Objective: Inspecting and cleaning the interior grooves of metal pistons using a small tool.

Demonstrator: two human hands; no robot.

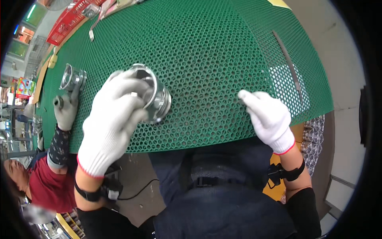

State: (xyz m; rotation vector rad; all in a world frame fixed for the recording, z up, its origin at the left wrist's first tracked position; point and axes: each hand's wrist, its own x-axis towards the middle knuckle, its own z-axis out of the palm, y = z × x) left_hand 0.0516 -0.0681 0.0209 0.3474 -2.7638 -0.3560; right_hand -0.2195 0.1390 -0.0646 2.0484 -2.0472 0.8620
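Observation:
My left hand, in a white knit glove, is closed at the rim of a clear glass jar, with fingers over its mouth. The jar is tilted, its mouth toward my hand and its ridged end pointing right, just over the green honeycomb mat. Off to the right, my right hand, also gloved in white, is held over the mat near its front edge. Its thumb and fingers are pressed together, and whatever lies between them, if anything, is hidden.
At left, a co-worker's gloved hand is beside another glass jar. A red basket stands at the far left. On the right of the mat lies a dark strip. Several glass jars are stacked below the table's right edge.

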